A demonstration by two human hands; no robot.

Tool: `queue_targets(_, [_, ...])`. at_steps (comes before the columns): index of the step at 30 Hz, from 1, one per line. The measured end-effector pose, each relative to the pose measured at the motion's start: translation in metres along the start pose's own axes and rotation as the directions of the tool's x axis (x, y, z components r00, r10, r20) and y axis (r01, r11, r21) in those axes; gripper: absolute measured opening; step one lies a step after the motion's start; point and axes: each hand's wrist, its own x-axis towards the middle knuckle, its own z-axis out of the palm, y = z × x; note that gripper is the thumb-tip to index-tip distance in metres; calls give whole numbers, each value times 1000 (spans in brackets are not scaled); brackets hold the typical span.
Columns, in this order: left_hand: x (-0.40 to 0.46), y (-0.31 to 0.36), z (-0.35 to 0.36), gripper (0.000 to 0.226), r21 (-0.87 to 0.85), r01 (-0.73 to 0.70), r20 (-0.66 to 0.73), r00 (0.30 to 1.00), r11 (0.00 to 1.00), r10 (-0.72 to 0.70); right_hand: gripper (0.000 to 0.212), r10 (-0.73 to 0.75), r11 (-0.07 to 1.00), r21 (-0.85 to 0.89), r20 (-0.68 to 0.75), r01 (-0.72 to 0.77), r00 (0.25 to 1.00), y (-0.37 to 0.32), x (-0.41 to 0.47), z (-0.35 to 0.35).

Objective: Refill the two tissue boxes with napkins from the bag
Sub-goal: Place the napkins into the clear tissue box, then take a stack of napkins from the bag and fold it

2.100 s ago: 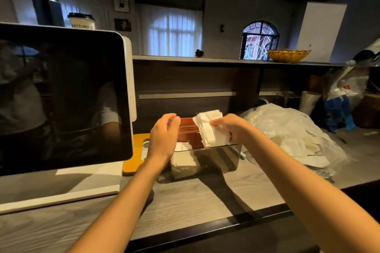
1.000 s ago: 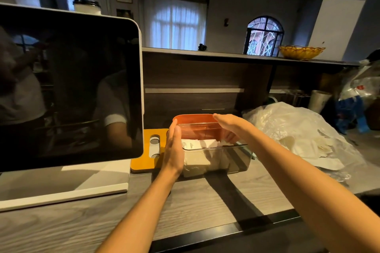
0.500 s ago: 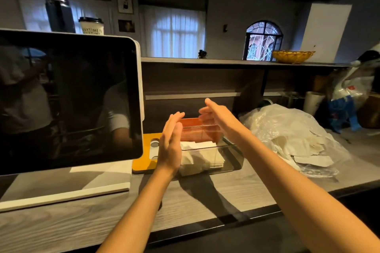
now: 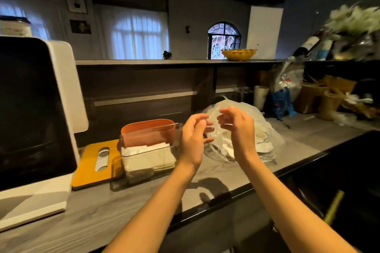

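Observation:
A clear tissue box stands on the grey counter with a stack of white napkins inside. Just behind it stands an orange box. To the right lies a clear plastic bag with white napkins showing through it. My left hand and my right hand are raised side by side in front of the bag's left part, fingers loosely bent toward each other. Neither hand holds anything, and both are blurred by motion.
A large screen on a white stand fills the left. A yellow lid with a slot lies beside the boxes. A yellow bowl sits on the raised shelf. Bags, baskets and bottles crowd the back right. The counter's dark front edge runs below my arms.
Both hands left the clear box and moved right, up to the plastic bag. The view swung right. The napkins that my right hand held went into the clear box earlier.

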Motion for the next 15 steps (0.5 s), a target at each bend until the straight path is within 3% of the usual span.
queue_targets(4, [3,-46,35,22,75,40,71,996,996,-46,31,73,987,-129,-205,-101,976,52,19,-52])
queue_targets(6, [9,-67,50,23,155,32,116,992,987,-51,33,91,963,-227,-242,-148,966,78,31,-76])
queue_targets(9, [26,-87,70,25,291,-23,168,985,956,-27,41,116,918,-357,-179,-174,977,104,53,-101])
queue_targets(12, [52,-102,88,39,430,-61,211,977,901,-34,50,189,908,-369,-63,-199,980,122,86,-115])
queue_targets(15, [85,-117,97,61,653,-123,245,968,747,-54,53,248,922,-303,-8,-239,969,127,121,-120])
